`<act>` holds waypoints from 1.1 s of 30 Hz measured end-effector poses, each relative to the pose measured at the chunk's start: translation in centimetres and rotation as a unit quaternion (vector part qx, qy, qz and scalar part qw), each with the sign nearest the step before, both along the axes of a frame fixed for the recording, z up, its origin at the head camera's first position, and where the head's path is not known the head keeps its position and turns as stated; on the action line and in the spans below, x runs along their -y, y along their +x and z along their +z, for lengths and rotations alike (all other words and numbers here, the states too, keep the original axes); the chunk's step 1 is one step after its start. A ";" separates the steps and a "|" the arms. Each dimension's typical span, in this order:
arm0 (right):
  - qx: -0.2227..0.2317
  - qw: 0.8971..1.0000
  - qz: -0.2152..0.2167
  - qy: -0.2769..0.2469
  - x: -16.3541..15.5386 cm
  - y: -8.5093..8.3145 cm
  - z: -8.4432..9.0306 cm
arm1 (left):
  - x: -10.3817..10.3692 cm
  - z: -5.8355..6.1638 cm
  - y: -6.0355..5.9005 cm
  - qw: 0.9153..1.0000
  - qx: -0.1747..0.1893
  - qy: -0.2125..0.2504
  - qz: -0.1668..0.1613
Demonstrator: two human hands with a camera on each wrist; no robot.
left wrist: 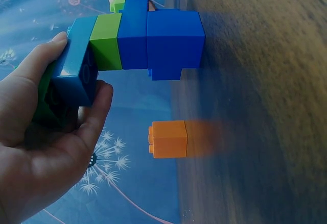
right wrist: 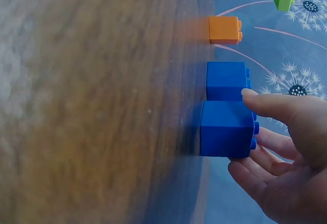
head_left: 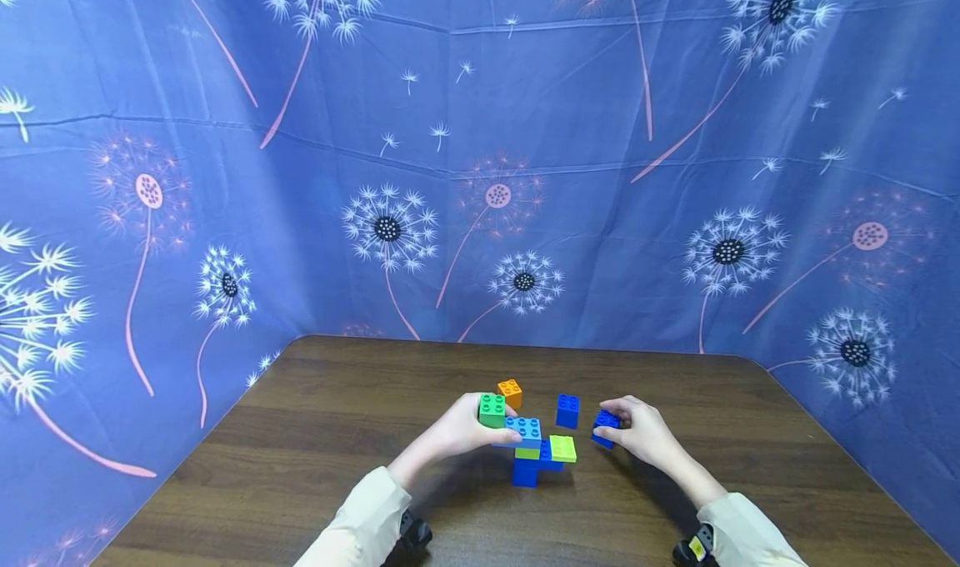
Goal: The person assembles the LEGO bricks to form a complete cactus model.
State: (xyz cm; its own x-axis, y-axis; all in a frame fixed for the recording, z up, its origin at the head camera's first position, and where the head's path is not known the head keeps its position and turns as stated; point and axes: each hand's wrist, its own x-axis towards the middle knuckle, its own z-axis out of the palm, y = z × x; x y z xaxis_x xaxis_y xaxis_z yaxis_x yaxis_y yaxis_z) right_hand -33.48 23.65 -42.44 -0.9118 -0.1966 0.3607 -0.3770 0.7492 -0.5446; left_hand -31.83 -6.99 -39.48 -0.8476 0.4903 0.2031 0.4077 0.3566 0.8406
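Observation:
A stepped build of toy building bricks stands on the table, dark blue (head_left: 525,473) at its base. Lime green bricks (left wrist: 106,41) sit higher in it, one jutting out to the right. Across the top lies a lighter blue brick (head_left: 529,430), with a green brick (head_left: 492,411) on its left end. My left hand (head_left: 459,429) grips that upper end, thumb along the lighter blue brick and fingers behind. Over to the right, my right hand (head_left: 648,435) pinches a loose dark blue brick (right wrist: 227,129) between thumb and fingers, close to the tabletop.
Another dark blue brick (head_left: 567,412) stands on the table between the build and my right hand. An orange brick (head_left: 510,393) is behind the build. The brown wooden table (head_left: 360,383) ends at a blue dandelion-print cloth (head_left: 600,217).

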 end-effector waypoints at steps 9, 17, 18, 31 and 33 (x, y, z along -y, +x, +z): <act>0.000 1.000 0.016 -0.005 -0.2 -0.1 -0.1 | -0.1 0.0 0.0 1.000 -0.001 -0.003 0.004; -0.003 1.000 0.027 0.001 -0.4 0.0 -0.3 | -0.1 -0.1 -0.1 1.000 -0.004 0.000 0.001; -0.002 1.000 0.029 -0.002 -0.4 -0.1 -0.3 | -0.1 -0.1 0.0 1.000 -0.003 0.000 0.001; 0.049 0.998 0.016 -0.020 -0.6 0.3 -0.3 | -0.1 -0.1 0.1 1.000 -0.002 -0.004 0.002; 0.052 0.998 0.023 -0.024 -0.7 0.2 -0.3 | -0.2 0.0 0.1 1.000 -0.001 -0.006 0.006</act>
State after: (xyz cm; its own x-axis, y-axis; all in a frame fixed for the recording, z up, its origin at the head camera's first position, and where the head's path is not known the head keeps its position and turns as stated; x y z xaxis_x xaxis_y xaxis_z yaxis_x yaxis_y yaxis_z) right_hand -33.28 24.31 -42.75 -0.9349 -0.2238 0.2754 -0.3504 0.7044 -0.6172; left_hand -31.69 -6.84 -39.48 -0.8526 0.4831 0.1992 0.4052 0.3705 0.8358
